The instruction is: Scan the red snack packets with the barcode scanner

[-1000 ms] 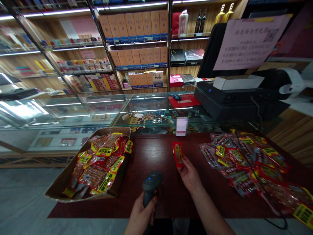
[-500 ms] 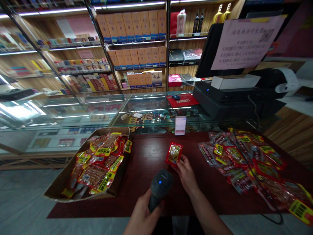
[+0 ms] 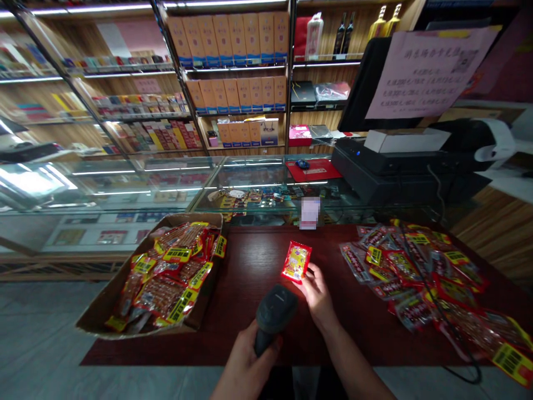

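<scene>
My left hand (image 3: pixel 252 355) is wrapped round the handle of a dark barcode scanner (image 3: pixel 277 311), its head tilted up and away from me. Between the fingers and thumb of my right hand (image 3: pixel 317 291) is a small red and yellow snack packet (image 3: pixel 297 261), gripped by its lower right edge above the dark red tabletop (image 3: pixel 250 272). Bright light from the scanner falls on the packet. To the left, a cardboard box (image 3: pixel 204 300) holds many snack packets (image 3: pixel 166 289). More packets (image 3: pixel 402 266) lie in a loose pile on the right.
A black cable (image 3: pixel 433 300) runs over the right pile. Behind the table stands a glass display counter (image 3: pixel 250 172) with a red mouse pad (image 3: pixel 316 170) on it. A monitor (image 3: pixel 358 83) and a black cash-register unit (image 3: pixel 366 172) rise at the back right.
The scanner's light now shines on the packet, and the blue light on the scanner's head is gone. Both hands keep nearly the same place; the view has shifted slightly.
</scene>
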`<state>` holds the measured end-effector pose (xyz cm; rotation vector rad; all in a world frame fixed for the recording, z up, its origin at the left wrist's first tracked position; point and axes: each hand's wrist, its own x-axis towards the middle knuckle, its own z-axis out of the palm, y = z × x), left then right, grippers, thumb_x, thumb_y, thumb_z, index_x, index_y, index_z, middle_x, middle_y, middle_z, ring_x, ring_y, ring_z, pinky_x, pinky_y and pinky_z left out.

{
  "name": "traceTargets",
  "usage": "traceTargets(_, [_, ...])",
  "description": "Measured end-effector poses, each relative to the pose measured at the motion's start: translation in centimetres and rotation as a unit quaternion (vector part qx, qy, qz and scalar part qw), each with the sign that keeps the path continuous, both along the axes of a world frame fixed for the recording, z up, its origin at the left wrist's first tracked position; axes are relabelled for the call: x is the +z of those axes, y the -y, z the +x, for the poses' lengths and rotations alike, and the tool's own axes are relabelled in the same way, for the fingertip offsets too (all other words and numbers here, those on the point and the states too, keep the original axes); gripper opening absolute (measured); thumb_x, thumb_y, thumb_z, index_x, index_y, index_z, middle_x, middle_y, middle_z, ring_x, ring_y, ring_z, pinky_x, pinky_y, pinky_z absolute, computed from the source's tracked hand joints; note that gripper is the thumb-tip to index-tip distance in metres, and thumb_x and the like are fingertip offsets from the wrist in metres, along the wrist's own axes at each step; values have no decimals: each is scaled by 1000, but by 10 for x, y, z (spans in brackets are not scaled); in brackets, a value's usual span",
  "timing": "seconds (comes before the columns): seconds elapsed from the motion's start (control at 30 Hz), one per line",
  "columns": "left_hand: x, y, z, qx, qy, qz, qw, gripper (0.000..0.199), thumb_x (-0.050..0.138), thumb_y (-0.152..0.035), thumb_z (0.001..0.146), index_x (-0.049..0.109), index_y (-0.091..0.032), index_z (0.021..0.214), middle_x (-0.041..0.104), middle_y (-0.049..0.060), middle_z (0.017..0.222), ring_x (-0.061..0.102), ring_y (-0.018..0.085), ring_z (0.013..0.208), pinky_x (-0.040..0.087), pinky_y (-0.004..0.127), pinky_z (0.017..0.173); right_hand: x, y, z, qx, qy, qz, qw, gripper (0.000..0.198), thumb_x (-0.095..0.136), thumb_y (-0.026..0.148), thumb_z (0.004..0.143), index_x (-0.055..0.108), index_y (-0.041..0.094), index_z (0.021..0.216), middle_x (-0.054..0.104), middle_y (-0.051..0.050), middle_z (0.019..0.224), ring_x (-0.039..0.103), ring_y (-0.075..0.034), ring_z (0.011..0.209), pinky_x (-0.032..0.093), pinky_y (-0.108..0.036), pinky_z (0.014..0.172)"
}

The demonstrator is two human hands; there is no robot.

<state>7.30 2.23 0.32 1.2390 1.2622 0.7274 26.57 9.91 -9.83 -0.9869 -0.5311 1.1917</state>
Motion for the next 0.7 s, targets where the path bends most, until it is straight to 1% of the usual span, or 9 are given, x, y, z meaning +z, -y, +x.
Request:
traceTargets(0.1, [1, -1, -3, 9, 3, -6, 1000, 22, 73, -40, 79, 68, -18, 81, 49, -5, 55, 42, 13, 52, 38, 22, 49, 4, 2, -1, 3, 2, -10, 1000, 50, 81, 42, 78, 57, 28, 119, 76, -5, 109, 73, -25, 100, 58, -43, 93])
traceTargets(0.23, [-1, -1, -9, 23, 20, -18, 999, 23, 73, -40, 79, 70, -18, 84, 49, -5, 53, 45, 14, 54, 39, 23, 51, 1, 1, -2, -3, 2, -24, 1000, 47, 81, 39, 76, 58, 28, 115, 76, -5, 109, 72, -25, 104, 58, -43, 93])
traceTargets(0.4, [-5, 0, -13, 20, 20, -13, 1000, 22, 72, -38, 79, 70, -17, 86, 50, -6, 53, 47, 14, 54, 41, 23, 52, 1, 2, -2, 7, 13, -6, 1000, 44, 79, 40, 79, 57, 28, 115, 76, -5, 112, 72, -25, 105, 56, -45, 97])
traceTargets(0.53, [-6, 0, -10, 6, 14, -1, 1000, 18, 69, -33, 81, 70, -16, 89, 51, -6, 55, 43, 12, 51, 39, 22, 49, 5, 5, -2, 20, 24, 7, 999, 42, 78, 41, 81, 57, 28, 115, 76, -5, 113, 72, -24, 102, 55, -43, 96])
traceTargets(0.7, [-9, -1, -7, 7, 10, 1, 1000, 17, 68, -29, 81, 70, -16, 91, 51, -5, 53, 43, 12, 49, 37, 21, 47, 6, 5, -2, 13, 24, -3, 1000, 43, 80, 41, 78, 59, 28, 113, 76, -3, 107, 73, -24, 96, 57, -42, 92])
